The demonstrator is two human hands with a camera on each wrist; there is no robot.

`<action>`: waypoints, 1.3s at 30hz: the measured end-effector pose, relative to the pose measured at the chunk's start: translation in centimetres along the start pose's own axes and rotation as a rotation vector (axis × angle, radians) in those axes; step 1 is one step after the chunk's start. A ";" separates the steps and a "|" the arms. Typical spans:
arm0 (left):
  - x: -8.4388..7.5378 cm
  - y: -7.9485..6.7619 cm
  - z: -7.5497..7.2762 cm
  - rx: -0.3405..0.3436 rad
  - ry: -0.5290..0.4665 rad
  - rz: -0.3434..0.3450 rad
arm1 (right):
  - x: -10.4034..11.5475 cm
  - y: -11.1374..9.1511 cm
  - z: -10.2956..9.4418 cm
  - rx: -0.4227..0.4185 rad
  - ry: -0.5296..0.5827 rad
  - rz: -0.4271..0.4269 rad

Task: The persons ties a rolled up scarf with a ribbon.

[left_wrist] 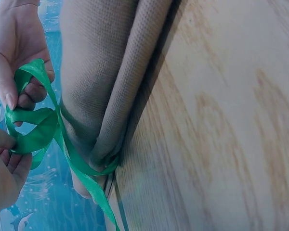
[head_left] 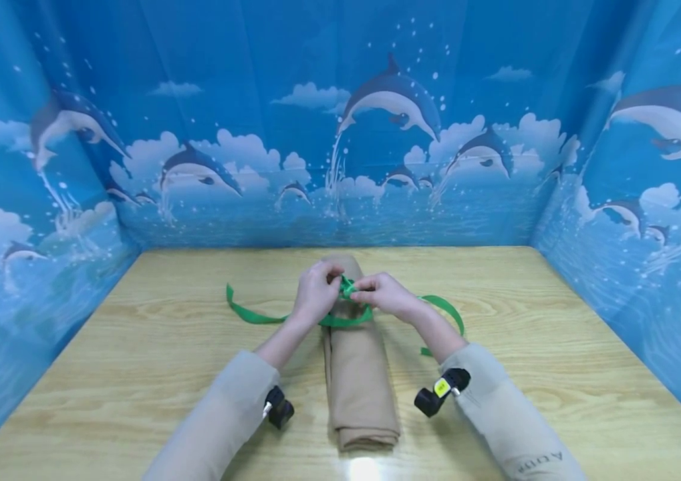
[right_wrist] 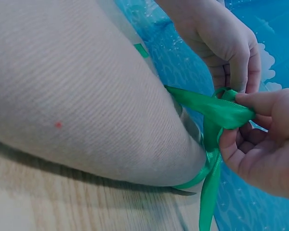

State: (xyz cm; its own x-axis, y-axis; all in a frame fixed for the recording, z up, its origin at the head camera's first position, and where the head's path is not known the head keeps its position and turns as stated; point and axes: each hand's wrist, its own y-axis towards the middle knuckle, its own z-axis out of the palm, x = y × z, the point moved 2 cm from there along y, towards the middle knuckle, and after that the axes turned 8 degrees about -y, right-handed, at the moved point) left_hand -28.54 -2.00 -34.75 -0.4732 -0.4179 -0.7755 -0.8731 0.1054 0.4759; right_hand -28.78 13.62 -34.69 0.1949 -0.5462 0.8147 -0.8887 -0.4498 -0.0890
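Observation:
A green ribbon (head_left: 346, 322) goes round a rolled tan cloth (head_left: 361, 381) near its far end. My left hand (head_left: 316, 290) pinches a loop of the ribbon above the roll; the left wrist view shows the left fingers (left_wrist: 5, 168) on the ribbon loop (left_wrist: 36, 132). From the other side my right hand (head_left: 388, 294) pinches another part of it, close to the left fingertips. In the right wrist view, the right thumb and fingers (right_wrist: 260, 130) grip a folded loop of ribbon (right_wrist: 221, 110). Where the loops cross is partly hidden by the fingers.
One loose ribbon tail (head_left: 250, 315) lies left of the roll, the other (head_left: 448, 307) curls to its right, partly behind the right forearm. Everything rests on a wood-grain table (head_left: 166, 374). A blue dolphin-print curtain (head_left: 292, 133) stands at the back and both sides.

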 end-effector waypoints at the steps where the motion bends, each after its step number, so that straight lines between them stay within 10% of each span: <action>1: 0.0 0.0 0.0 0.002 -0.001 -0.004 | 0.0 0.0 0.0 0.006 0.008 0.006; 39: 0.8 0.4 0.4 0.001 0.015 -0.028 | -0.5 0.1 0.7 0.042 0.382 0.081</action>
State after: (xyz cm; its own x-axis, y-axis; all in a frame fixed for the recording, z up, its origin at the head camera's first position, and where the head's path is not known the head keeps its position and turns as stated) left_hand -29.29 -1.93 -35.35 -0.4469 -0.4345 -0.7819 -0.8861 0.0948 0.4537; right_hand -28.66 13.40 -35.49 -0.0506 -0.2826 0.9579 -0.8755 -0.4489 -0.1787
